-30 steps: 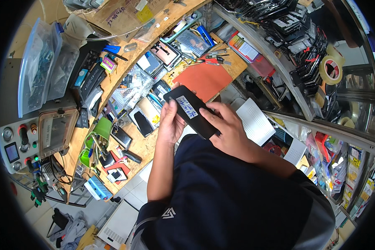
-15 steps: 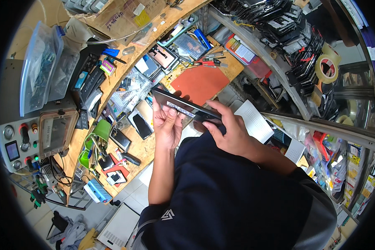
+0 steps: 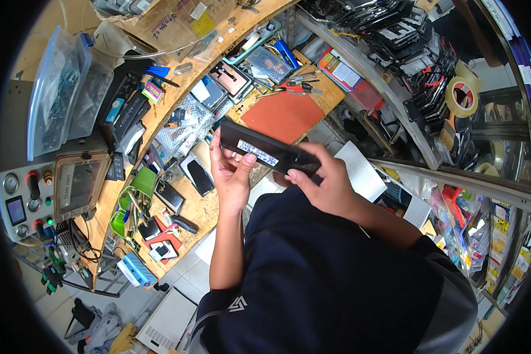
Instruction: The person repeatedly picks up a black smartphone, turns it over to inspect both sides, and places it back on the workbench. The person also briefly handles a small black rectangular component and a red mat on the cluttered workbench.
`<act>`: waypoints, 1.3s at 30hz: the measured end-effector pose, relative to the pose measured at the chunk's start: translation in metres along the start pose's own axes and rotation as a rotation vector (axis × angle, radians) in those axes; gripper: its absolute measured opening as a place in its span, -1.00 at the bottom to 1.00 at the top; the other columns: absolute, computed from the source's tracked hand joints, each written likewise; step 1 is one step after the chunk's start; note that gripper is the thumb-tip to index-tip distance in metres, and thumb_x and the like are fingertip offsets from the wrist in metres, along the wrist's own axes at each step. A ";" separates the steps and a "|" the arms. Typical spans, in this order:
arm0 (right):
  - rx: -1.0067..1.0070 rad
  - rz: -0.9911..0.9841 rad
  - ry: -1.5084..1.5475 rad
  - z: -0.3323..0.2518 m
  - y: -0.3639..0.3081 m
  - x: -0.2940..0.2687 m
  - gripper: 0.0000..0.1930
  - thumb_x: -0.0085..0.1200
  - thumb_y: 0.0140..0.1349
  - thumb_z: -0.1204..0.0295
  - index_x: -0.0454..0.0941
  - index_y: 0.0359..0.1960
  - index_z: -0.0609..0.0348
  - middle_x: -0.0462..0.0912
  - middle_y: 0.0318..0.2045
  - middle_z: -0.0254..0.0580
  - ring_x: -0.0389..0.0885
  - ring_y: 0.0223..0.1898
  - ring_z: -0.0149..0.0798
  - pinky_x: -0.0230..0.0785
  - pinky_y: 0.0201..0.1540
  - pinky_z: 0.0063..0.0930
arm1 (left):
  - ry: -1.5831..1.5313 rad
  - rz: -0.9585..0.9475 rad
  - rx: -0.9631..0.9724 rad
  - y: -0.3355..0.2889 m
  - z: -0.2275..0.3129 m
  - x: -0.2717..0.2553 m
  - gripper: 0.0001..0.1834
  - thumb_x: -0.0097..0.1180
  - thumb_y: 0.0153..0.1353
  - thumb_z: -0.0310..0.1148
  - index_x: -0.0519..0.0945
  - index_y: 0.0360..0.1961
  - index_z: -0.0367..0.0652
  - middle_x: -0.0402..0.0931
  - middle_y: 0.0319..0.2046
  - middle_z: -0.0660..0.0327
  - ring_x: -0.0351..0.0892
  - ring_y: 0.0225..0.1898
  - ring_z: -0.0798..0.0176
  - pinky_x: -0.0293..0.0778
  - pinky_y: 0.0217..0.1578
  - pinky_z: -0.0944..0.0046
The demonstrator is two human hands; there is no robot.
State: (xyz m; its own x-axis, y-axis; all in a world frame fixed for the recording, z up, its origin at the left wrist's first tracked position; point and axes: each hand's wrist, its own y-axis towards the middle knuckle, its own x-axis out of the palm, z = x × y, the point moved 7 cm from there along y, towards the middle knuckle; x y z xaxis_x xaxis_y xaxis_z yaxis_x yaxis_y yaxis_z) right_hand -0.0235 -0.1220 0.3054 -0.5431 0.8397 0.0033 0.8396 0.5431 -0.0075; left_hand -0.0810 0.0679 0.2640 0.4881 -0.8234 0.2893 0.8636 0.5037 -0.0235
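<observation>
I see my left hand (image 3: 230, 174) and right hand (image 3: 324, 183) both gripping a flat black device (image 3: 268, 153) at centre frame, above the cluttered desk (image 3: 206, 206) and orange mat (image 3: 283, 115).

Wooden workbench (image 3: 209, 206), orange mat (image 3: 282, 115), phones (image 3: 199, 177), green tool holder (image 3: 137, 190), pliers (image 3: 295, 89)

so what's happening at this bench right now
A person holds a flat black device in both bare hands above a cluttered wooden workbench. The left hand grips one end with its thumb on a pale sticker on the device's face; the right hand holds the other end. An orange mat lies on the bench just beyond, with small hand tools past it and phones scattered to the left.
</observation>
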 end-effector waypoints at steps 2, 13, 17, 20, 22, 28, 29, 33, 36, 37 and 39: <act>0.239 0.020 0.400 0.015 0.002 0.000 -0.54 0.10 0.38 0.57 0.21 0.23 0.34 0.60 -0.09 -0.04 0.75 -0.23 -0.25 0.70 -0.22 -0.45 | 0.009 -0.013 -0.038 0.003 0.009 0.007 -0.26 0.19 0.32 -0.54 0.14 0.46 -0.26 0.58 0.01 0.15 0.64 -0.13 0.36 0.71 -0.20 0.35; 0.668 -0.129 0.766 0.036 -0.002 -0.005 -0.56 -0.12 0.44 0.28 0.40 0.23 0.29 0.62 -0.48 -0.12 0.57 -0.64 -0.27 0.35 -0.65 -0.51 | 0.071 0.092 0.180 0.007 0.010 -0.018 -0.53 0.13 0.43 -0.25 0.48 0.25 -0.29 0.51 0.07 0.14 0.53 0.10 0.27 0.55 0.12 0.15; 0.783 -0.146 0.811 0.048 -0.010 0.001 -0.52 -0.27 0.49 0.04 0.48 0.02 0.22 0.60 -0.52 -0.14 0.56 -0.64 -0.25 0.35 -0.63 -0.50 | 0.066 0.025 0.262 0.011 0.021 -0.015 -0.66 0.03 0.47 -0.17 0.53 0.06 -0.21 0.48 0.14 0.12 0.45 0.26 0.09 0.39 0.30 -0.12; 0.834 -0.214 0.804 0.051 -0.015 0.006 -0.40 -0.23 0.46 -0.09 0.55 -0.39 0.25 0.63 -0.51 -0.17 0.61 -0.62 -0.26 0.36 -0.59 -0.52 | -0.172 -0.052 0.179 0.010 0.018 -0.010 -0.72 0.01 0.48 -0.16 0.46 0.00 -0.14 0.48 0.14 0.10 0.41 0.29 -0.02 0.37 0.28 -0.26; 0.837 -0.216 0.777 0.051 -0.016 0.010 -0.41 -0.25 0.47 -0.10 0.53 -0.35 0.22 0.62 -0.52 -0.16 0.62 -0.61 -0.24 0.37 -0.59 -0.51 | -0.281 -0.114 0.140 0.008 0.013 -0.010 -0.73 0.01 0.48 -0.16 0.41 0.01 -0.11 0.48 0.14 0.08 0.41 0.29 -0.05 0.36 0.28 -0.28; 0.799 -0.219 0.788 0.053 -0.020 0.015 -0.41 -0.19 0.47 -0.08 0.56 -0.31 0.29 0.63 -0.51 -0.13 0.66 -0.59 -0.23 0.37 -0.61 -0.51 | -0.252 -0.087 0.139 0.002 0.007 -0.015 -0.56 0.10 0.43 -0.16 0.38 0.21 -0.13 0.44 0.17 0.03 0.46 0.24 0.06 0.39 0.27 -0.22; 0.790 -0.215 0.791 0.052 -0.020 0.015 -0.43 -0.18 0.47 -0.06 0.55 -0.23 0.30 0.64 -0.51 -0.12 0.65 -0.60 -0.24 0.38 -0.62 -0.51 | -0.249 -0.089 0.154 0.002 0.010 -0.014 -0.48 0.13 0.41 -0.14 0.32 0.27 -0.11 0.43 0.19 0.03 0.44 0.25 0.07 0.38 0.28 -0.22; 0.745 -0.200 0.784 0.043 -0.019 0.012 -0.49 -0.12 0.47 0.01 0.51 0.01 0.30 0.65 -0.49 -0.11 0.64 -0.62 -0.24 0.38 -0.63 -0.52 | -0.220 -0.064 0.144 -0.002 0.020 -0.006 -0.01 0.38 0.18 -0.04 0.06 0.49 -0.03 0.35 0.29 0.02 0.36 0.33 0.05 0.35 0.31 -0.24; 0.738 -0.187 0.757 0.038 -0.019 0.012 -0.51 -0.10 0.48 0.04 0.50 0.07 0.29 0.65 -0.49 -0.11 0.63 -0.63 -0.25 0.39 -0.62 -0.52 | -0.164 -0.090 0.173 -0.005 0.023 -0.003 0.05 0.45 0.08 -0.03 0.08 0.48 0.00 0.32 0.33 0.03 0.33 0.36 0.03 0.31 0.33 -0.29; 0.742 -0.181 0.747 0.037 -0.019 0.012 -0.52 -0.09 0.48 0.05 0.50 0.07 0.28 0.64 -0.49 -0.11 0.63 -0.63 -0.25 0.39 -0.62 -0.52 | -0.154 -0.089 0.179 -0.006 0.023 -0.003 -0.01 0.45 0.07 -0.02 0.16 0.42 -0.03 0.31 0.32 0.01 0.33 0.36 0.04 0.34 0.32 -0.28; 0.743 -0.181 0.748 0.039 -0.019 0.013 -0.53 -0.09 0.48 0.06 0.50 0.07 0.28 0.64 -0.49 -0.11 0.62 -0.62 -0.25 0.39 -0.62 -0.52 | -0.134 -0.089 0.193 -0.006 0.023 -0.003 -0.13 0.45 0.06 0.00 0.32 0.31 -0.11 0.30 0.30 -0.03 0.31 0.36 0.04 0.39 0.30 -0.26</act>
State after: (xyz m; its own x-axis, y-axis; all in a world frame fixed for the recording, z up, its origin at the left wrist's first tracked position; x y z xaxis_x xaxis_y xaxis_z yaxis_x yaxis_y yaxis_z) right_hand -0.0469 -0.1219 0.2668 -0.3041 0.6713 0.6759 0.3951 0.7345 -0.5518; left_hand -0.0909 0.0732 0.2848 0.3789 -0.8311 0.4070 0.8561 0.4818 0.1870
